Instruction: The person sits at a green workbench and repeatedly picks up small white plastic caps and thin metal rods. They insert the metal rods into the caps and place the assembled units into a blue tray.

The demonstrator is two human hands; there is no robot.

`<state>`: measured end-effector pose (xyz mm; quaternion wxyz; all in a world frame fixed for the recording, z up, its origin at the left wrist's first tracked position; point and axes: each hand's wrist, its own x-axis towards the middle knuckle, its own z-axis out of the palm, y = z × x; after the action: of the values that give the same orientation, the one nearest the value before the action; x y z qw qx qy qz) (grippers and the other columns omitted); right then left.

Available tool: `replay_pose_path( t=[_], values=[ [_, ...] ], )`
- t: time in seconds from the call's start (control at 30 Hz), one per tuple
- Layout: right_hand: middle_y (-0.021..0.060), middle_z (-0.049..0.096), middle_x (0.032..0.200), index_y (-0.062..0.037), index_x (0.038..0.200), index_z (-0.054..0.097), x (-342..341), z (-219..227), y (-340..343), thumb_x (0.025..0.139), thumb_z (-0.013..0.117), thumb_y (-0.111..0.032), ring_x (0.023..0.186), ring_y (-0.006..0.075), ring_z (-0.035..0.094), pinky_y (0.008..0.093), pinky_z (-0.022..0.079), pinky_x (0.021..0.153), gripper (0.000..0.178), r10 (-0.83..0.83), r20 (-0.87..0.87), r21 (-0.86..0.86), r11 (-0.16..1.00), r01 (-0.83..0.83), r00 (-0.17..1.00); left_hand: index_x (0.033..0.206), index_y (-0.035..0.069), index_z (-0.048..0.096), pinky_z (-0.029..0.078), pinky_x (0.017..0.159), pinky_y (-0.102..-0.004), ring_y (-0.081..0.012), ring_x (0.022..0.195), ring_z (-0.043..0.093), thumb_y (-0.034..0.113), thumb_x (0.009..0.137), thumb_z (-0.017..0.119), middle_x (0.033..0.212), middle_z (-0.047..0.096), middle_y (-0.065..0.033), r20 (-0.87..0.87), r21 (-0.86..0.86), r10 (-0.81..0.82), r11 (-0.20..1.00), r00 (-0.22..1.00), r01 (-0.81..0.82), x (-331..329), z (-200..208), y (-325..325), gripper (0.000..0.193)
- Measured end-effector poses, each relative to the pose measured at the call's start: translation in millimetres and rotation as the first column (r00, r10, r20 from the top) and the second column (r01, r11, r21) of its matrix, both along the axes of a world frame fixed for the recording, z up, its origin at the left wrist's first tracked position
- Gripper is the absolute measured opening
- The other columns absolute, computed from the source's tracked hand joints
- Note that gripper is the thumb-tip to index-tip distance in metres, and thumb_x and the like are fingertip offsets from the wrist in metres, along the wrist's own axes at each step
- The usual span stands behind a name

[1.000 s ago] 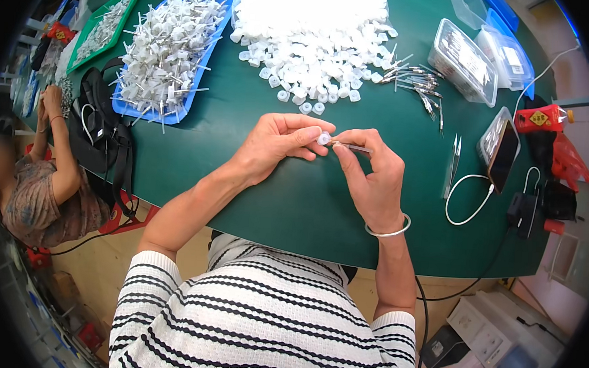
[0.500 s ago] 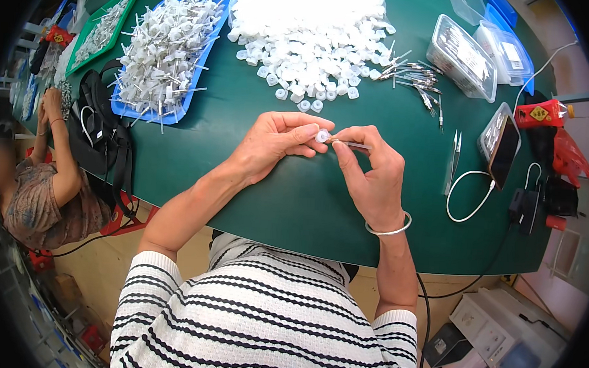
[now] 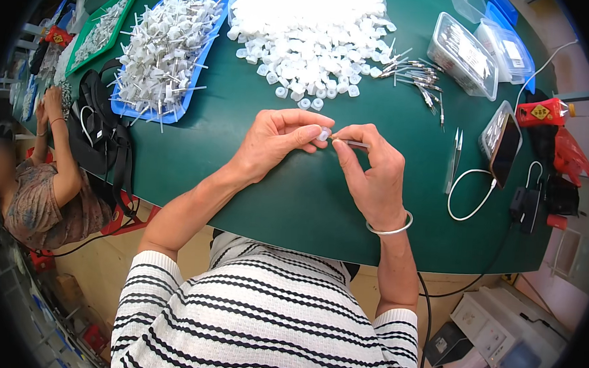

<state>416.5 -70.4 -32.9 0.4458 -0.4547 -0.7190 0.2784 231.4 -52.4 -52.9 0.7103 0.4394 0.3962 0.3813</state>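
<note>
My left hand [image 3: 275, 143] pinches a small white translucent plastic cap [image 3: 323, 135] between thumb and fingers. Close on its right, my right hand [image 3: 373, 167] is closed on a thin metal tube [image 3: 356, 144], whose near end points at the cap. Whether the tube's tip touches the cap is too small to tell. Beyond the hands spreads a big heap of similar white caps [image 3: 314, 65]. To its right lies a loose bunch of thin metal tubes [image 3: 417, 76].
A blue tray [image 3: 191, 102] at left holds many caps with tubes; a green tray [image 3: 79, 59] stands behind it. Tweezers [image 3: 454, 159], a phone [image 3: 504, 155] and clear boxes [image 3: 464, 56] are at right. A black bag [image 3: 105, 117] and a co-worker [image 3: 54, 191] are at left.
The cap has turned slightly in my left fingers, so its ring-shaped face shows less. Both hands stay nearly in place.
</note>
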Motion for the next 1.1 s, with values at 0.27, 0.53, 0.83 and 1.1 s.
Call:
replay_pose_path(
  t=[0.27, 0.53, 0.83, 1.1],
  values=[
    [0.01, 0.062, 0.079, -0.002, 0.087, 0.057, 0.4, 2.1, 0.1, 0.078, 0.067, -0.001, 0.068, 0.0263, 0.062, 0.0328, 0.048, 0.058, 0.014, 0.009, 0.055, 0.022, 1.0, -0.011, 0.998, 0.11, -0.001, 0.064, 0.052, 0.075, -0.0228, -0.0103, 0.086, 0.063, 0.016, 0.091, 0.059, 0.096, 0.067, -0.0074, 0.02, -0.044, 0.008, 0.999, 1.0, -0.007, -0.3, 0.0, 1.2, 0.026],
    [0.0098, 0.061, 0.078, -0.0034, 0.088, 0.057, -3.0, 0.1, -0.6, 0.077, 0.068, -0.001, 0.067, 0.0266, 0.06, 0.0345, 0.048, 0.057, 0.015, 0.004, 0.113, 0.123, 0.992, -0.018, 0.994, 0.109, -0.002, 0.063, 0.052, 0.075, -0.0225, -0.0105, 0.084, 0.063, 0.013, 0.09, 0.06, 0.093, 0.067, -0.008, 0.043, -0.071, 0.029, 0.997, 0.999, -0.026, 0.2, -1.0, 1.3, 0.024],
    [0.0103, 0.063, 0.078, -0.0009, 0.087, 0.055, 0.8, -4.7, 0.5, 0.079, 0.066, 0.0, 0.066, 0.0254, 0.063, 0.0319, 0.05, 0.057, 0.014, 0.01, -0.009, 0.019, 1.0, -0.009, 1.0, 0.109, -0.001, 0.063, 0.052, 0.077, -0.0232, -0.011, 0.089, 0.062, 0.014, 0.091, 0.059, 0.101, 0.066, -0.0081, 0.042, -0.085, -0.014, 0.996, 0.999, 0.018, 0.3, -2.4, 1.2, 0.023],
    [0.011, 0.063, 0.078, -0.0012, 0.086, 0.055, 2.7, -0.3, 1.0, 0.08, 0.066, -0.001, 0.067, 0.0247, 0.065, 0.0312, 0.05, 0.058, 0.012, 0.023, -0.007, -0.068, 0.997, -0.024, 1.0, 0.108, -0.001, 0.063, 0.052, 0.077, -0.0228, -0.0109, 0.087, 0.063, 0.015, 0.091, 0.059, 0.099, 0.066, -0.008, 0.041, -0.096, -0.011, 0.995, 0.999, 0.015, -0.1, -4.7, 1.4, 0.024]
  ],
)
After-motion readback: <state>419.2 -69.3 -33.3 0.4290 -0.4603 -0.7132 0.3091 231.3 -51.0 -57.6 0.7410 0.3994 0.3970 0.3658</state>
